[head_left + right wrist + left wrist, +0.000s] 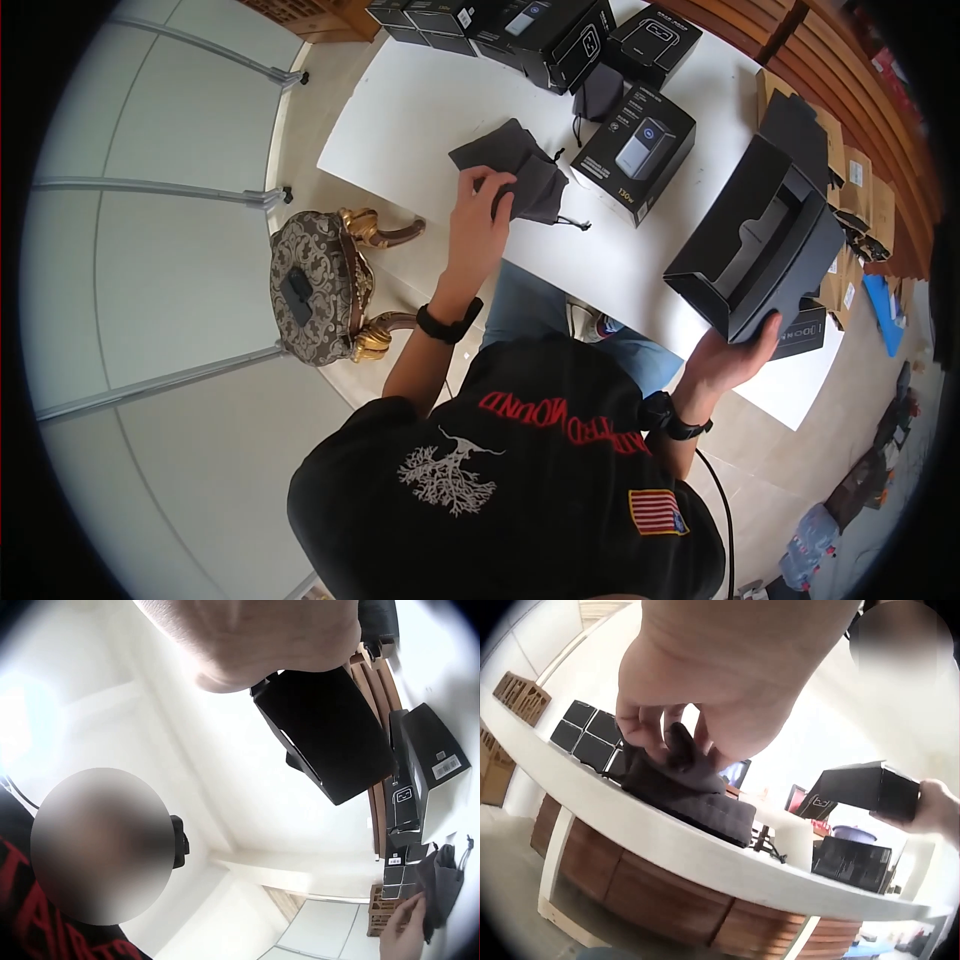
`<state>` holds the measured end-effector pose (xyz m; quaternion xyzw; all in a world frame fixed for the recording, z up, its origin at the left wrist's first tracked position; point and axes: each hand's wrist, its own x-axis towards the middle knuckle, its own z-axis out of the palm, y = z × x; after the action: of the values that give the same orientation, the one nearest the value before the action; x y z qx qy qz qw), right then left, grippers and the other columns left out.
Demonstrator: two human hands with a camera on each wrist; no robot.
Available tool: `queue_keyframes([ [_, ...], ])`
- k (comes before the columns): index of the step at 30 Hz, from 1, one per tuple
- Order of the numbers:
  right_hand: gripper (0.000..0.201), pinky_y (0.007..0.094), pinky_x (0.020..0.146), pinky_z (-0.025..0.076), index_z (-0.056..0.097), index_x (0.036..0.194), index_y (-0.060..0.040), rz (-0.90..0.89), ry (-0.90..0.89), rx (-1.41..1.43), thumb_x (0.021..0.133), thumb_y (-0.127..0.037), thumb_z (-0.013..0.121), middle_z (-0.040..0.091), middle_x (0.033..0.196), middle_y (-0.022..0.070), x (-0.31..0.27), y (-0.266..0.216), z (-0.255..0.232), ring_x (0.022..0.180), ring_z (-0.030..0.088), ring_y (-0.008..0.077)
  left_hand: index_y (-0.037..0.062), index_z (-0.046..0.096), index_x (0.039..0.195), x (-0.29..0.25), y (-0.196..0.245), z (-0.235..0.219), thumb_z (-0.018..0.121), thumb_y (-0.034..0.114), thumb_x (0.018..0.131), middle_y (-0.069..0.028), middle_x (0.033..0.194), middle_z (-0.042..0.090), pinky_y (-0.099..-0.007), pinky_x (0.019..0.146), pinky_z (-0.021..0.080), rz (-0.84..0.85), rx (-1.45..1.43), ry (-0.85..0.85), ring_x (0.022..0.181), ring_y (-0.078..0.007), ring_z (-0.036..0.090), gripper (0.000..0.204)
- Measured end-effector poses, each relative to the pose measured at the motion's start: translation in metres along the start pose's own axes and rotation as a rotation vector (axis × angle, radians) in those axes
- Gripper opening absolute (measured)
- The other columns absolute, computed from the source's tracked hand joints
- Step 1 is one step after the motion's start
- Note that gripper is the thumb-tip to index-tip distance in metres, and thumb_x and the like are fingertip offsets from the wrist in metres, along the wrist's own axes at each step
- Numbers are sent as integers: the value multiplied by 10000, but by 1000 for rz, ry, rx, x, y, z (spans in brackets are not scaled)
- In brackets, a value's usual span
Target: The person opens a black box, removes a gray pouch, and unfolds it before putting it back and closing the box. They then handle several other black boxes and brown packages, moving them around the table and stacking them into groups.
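On the white table (390, 120), a dark grey drawstring pouch (512, 150) lies under my left hand (478, 225). The left wrist view shows the thumb and fingers pinching a fold of the pouch (690, 799). Its cords trail to the right. My right hand (735, 362) grips the lower end of an opened black box (725, 235), tilted above the table's right side. The box's flap stands out and a pale inner panel shows. Between the hands, a printed black power bank box (637, 150) stands on the table.
Several black boxes (540, 45) line the far edge, with a second dark pouch (600, 93) in front of them. Another black box (800, 335) lies beneath the held one. Brown cartons (855, 195) stand past the right edge. A patterned stool (315, 285) is at left.
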<state>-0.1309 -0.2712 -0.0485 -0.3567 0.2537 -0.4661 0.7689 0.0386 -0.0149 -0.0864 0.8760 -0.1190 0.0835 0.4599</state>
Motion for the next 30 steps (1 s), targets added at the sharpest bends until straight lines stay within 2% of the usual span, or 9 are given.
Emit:
queue_keyframes([
  [2,470,383,980,488,489,1295,41,17,17,-11,972,-299,524,599,1234,155,-1,1,6,1105,617,252,88,668,1046,3,-1,3,717,118,812,-68,1059,564,-333,680,488,228,301,20,738,-242,584,241],
  [6,466,386,983,487,493,1289,48,46,37,-9,971,-292,526,600,1229,160,-4,2,4,1114,612,253,89,691,997,6,8,-2,751,165,779,-53,1042,598,-363,775,474,388,493,39,821,-259,587,239],
  [12,440,374,954,505,507,1270,45,40,7,-13,961,-266,548,616,1200,156,0,4,-4,1077,633,245,79,711,963,29,10,-18,725,178,807,-83,887,660,-372,829,455,234,421,-263,910,-253,598,185],
  [14,389,342,915,505,511,1256,46,64,6,27,966,-210,541,618,1174,139,0,3,-6,1033,631,212,61,668,1016,37,17,-22,662,107,853,-106,835,649,-373,841,462,-115,263,-380,946,-265,598,169],
  [15,389,342,915,505,511,1256,46,61,11,31,966,-210,541,618,1174,139,-1,3,-5,1033,631,212,61,668,1016,41,14,-22,662,107,853,-106,835,649,-373,841,462,-110,265,-383,946,-265,598,169],
  [18,400,344,917,503,500,1266,51,58,29,28,961,-202,551,614,1178,142,-2,3,-2,1037,627,215,63,606,1080,51,-6,-15,585,27,877,-114,900,640,-356,807,488,-100,-14,-295,885,-296,621,207],
  [20,413,347,924,500,488,1279,50,62,-15,17,958,-201,556,604,1192,146,-2,3,-4,1053,620,222,84,534,1066,54,-14,-6,541,24,885,-123,992,603,-462,677,506,216,182,-46,777,-363,646,191],
  [27,393,348,929,501,497,1267,38,67,1,21,959,-201,553,613,1179,148,-7,1,0,1052,629,227,68,630,1014,50,6,-7,593,88,876,-119,1122,556,-435,740,515,72,436,-157,878,-379,633,143],
  [30,431,349,924,496,475,1297,45,90,6,-7,954,-200,564,592,1207,150,-7,0,0,1068,611,232,53,674,1007,48,8,-4,639,139,865,-97,1052,591,-413,766,512,353,523,0,896,-346,630,170],
])
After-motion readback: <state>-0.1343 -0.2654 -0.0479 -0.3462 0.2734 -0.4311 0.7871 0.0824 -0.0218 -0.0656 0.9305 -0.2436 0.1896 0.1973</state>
